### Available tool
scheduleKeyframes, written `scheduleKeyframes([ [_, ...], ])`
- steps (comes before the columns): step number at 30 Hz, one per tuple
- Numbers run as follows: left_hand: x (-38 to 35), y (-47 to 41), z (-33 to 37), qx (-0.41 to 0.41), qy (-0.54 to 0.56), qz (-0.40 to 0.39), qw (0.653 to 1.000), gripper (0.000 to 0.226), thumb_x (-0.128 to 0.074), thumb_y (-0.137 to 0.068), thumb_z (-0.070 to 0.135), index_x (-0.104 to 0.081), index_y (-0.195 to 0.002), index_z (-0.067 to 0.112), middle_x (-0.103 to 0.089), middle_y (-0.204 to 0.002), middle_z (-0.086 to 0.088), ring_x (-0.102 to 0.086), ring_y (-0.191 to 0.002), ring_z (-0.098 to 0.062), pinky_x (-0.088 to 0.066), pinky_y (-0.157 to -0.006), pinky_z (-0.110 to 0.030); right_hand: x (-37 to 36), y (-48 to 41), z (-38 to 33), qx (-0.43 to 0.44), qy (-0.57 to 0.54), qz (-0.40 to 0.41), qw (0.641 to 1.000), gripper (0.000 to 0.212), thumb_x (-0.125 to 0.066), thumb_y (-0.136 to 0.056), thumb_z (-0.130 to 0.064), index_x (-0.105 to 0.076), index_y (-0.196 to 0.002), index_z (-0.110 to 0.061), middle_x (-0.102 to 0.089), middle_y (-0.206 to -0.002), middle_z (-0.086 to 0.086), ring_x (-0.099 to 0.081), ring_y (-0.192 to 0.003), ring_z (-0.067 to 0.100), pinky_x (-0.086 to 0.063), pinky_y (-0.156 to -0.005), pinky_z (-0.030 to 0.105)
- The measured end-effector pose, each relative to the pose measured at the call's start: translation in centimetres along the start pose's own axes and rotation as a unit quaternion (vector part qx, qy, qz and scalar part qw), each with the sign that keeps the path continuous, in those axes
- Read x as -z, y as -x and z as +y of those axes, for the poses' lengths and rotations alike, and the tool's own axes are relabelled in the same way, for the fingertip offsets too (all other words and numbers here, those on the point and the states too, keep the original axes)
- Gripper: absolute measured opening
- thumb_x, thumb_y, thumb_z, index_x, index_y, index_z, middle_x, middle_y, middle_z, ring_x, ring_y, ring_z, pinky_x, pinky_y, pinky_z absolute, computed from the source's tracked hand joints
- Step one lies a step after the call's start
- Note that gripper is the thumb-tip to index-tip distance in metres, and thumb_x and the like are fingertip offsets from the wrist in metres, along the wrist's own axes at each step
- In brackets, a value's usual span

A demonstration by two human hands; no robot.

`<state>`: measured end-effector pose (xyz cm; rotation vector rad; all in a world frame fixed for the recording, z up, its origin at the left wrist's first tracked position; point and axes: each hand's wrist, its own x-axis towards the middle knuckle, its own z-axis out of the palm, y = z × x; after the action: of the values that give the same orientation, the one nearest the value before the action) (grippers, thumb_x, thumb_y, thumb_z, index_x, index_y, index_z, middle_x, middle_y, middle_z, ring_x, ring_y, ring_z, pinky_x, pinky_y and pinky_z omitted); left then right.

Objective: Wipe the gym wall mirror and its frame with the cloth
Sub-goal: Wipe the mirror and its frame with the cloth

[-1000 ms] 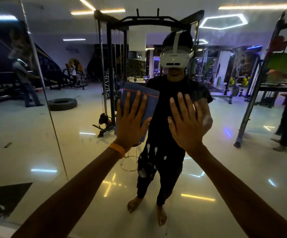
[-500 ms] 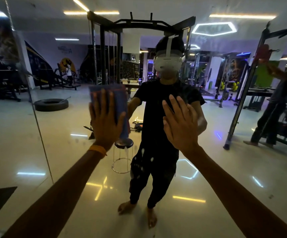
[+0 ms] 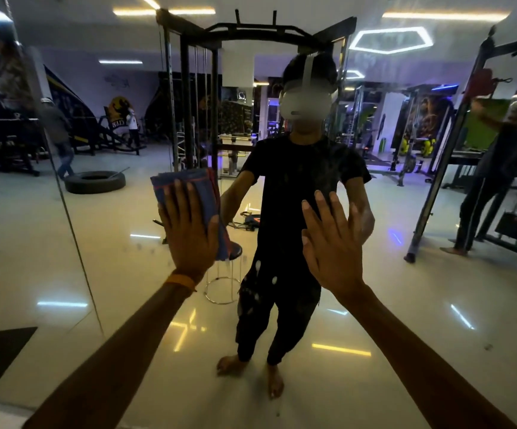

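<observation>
The wall mirror (image 3: 421, 320) fills the view and reflects the gym and me standing barefoot. A thin dark seam (image 3: 65, 205) between mirror panels runs down the left side. My left hand (image 3: 189, 230) lies flat on the glass with fingers spread, pressing a folded blue cloth (image 3: 193, 193) with red edging against it. An orange band circles that wrist. My right hand (image 3: 333, 243) is also flat on the glass to the right, fingers apart, holding nothing. The mirror's bottom edge shows pale at the lower left.
Everything else is a reflection: a cable rack (image 3: 195, 97) behind me, a small stool (image 3: 223, 274), a tyre (image 3: 94, 182) on the floor at left, a person (image 3: 495, 181) at the right beside another rack.
My left hand has slid the cloth leftward across the glass, away from my right hand. The right hand has stayed pressed in about the same spot.
</observation>
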<state>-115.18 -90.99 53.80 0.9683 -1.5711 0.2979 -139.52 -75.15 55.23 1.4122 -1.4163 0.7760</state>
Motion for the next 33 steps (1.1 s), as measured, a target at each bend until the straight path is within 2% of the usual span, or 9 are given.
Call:
scheduleKeyframes([
  [6, -2.4, 7.4, 4.8, -0.217, 0.004, -0.099, 0.971, 0.078, -0.037, -0.104, 0.050, 0.003, -0.166, 0.022, 0.009, -0.174, -0.003, 0.005, -0.160, -0.027, 0.005, -0.129, -0.050, -0.3, 0.6, 0.2, -0.001, -0.007, -0.002, 1.000, 0.055, -0.032, -0.111, -0.040, -0.042, -0.157, -0.011, -0.030, -0.167, 0.014, -0.024, -0.156, 0.036, -0.019, -0.124, 0.062],
  [13, -0.1, 2.6, -3.3, -0.004, 0.008, -0.023, 1.000, 0.074, -0.031, -0.107, 0.048, -0.001, -0.163, 0.011, -0.006, -0.171, -0.020, 0.002, -0.158, -0.035, -0.002, -0.128, -0.058, -0.7, 1.5, -0.3, -0.016, -0.010, 0.001, 1.000, 0.055, -0.040, -0.108, -0.037, -0.041, -0.157, -0.013, -0.030, -0.167, 0.014, -0.024, -0.155, 0.038, -0.018, -0.124, 0.063],
  [15, -1.2, 4.2, -0.2, -0.018, 0.019, -0.027, 0.999, 0.072, -0.028, -0.107, 0.049, 0.002, -0.164, 0.015, 0.000, -0.171, -0.017, 0.003, -0.158, -0.035, -0.002, -0.128, -0.058, -1.2, 1.7, -1.0, 0.000, -0.015, -0.004, 1.000, 0.055, -0.043, -0.107, -0.036, -0.039, -0.158, -0.015, -0.030, -0.167, 0.015, -0.022, -0.156, 0.037, -0.016, -0.125, 0.062],
  [18, -2.8, 8.5, 3.0, -0.182, 0.003, -0.098, 0.978, 0.072, -0.027, -0.108, 0.053, 0.004, -0.165, 0.022, 0.012, -0.173, -0.005, 0.006, -0.160, -0.030, 0.000, -0.129, -0.055, -2.1, 1.8, -1.7, 0.009, -0.016, -0.006, 1.000, 0.056, -0.046, -0.107, -0.035, -0.036, -0.159, -0.016, -0.030, -0.166, 0.015, -0.017, -0.157, 0.035, -0.013, -0.126, 0.059],
  [20, -2.7, 8.8, 0.9, -0.216, 0.006, -0.101, 0.971, 0.072, -0.029, -0.109, 0.054, 0.003, -0.166, 0.024, 0.012, -0.173, -0.001, 0.006, -0.160, -0.027, 0.001, -0.129, -0.052, -2.4, 1.9, -1.8, 0.000, -0.010, -0.002, 1.000, 0.056, -0.044, -0.108, -0.037, -0.035, -0.159, -0.016, -0.029, -0.167, 0.015, -0.020, -0.157, 0.036, -0.014, -0.125, 0.060],
  [24, -1.4, 6.3, -4.9, -0.113, 0.005, -0.059, 0.992, 0.072, -0.025, -0.108, 0.057, 0.006, -0.165, 0.025, 0.015, -0.173, 0.002, 0.011, -0.160, -0.025, 0.002, -0.129, -0.052, -2.5, 2.4, -0.9, 0.005, 0.012, -0.010, 1.000, 0.064, -0.047, -0.107, -0.039, -0.022, -0.164, -0.021, -0.020, -0.169, 0.009, -0.017, -0.158, 0.035, -0.015, -0.125, 0.061],
  [27, -1.8, 7.3, -2.1, -0.032, 0.036, -0.046, 0.998, 0.072, -0.025, -0.108, 0.054, 0.008, -0.164, 0.024, 0.018, -0.172, 0.000, 0.013, -0.159, -0.027, 0.004, -0.128, -0.053, -2.5, 3.2, -0.6, -0.013, 0.008, -0.022, 1.000, 0.071, -0.054, -0.105, -0.038, -0.018, -0.164, -0.021, -0.017, -0.170, 0.008, -0.014, -0.158, 0.034, -0.014, -0.125, 0.061],
  [31, -3.7, 12.6, 1.4, -0.256, 0.007, -0.117, 0.960, 0.069, -0.025, -0.110, 0.050, 0.004, -0.166, 0.023, 0.003, -0.174, -0.004, 0.007, -0.160, -0.027, 0.003, -0.129, -0.051, -2.4, 3.6, -0.8, -0.014, 0.000, -0.031, 0.999, 0.064, -0.047, -0.107, -0.038, -0.021, -0.163, -0.020, -0.018, -0.169, 0.010, -0.016, -0.157, 0.037, -0.015, -0.125, 0.063],
  [33, -3.8, 12.1, -0.4, -0.264, 0.017, -0.112, 0.958, 0.067, -0.024, -0.110, 0.050, 0.003, -0.166, 0.024, 0.004, -0.174, -0.001, 0.006, -0.161, -0.024, 0.003, -0.129, -0.050, -2.4, 3.6, -0.7, -0.014, 0.000, -0.030, 0.999, 0.063, -0.045, -0.108, -0.039, -0.023, -0.163, -0.019, -0.018, -0.169, 0.010, -0.016, -0.157, 0.037, -0.016, -0.124, 0.064],
])
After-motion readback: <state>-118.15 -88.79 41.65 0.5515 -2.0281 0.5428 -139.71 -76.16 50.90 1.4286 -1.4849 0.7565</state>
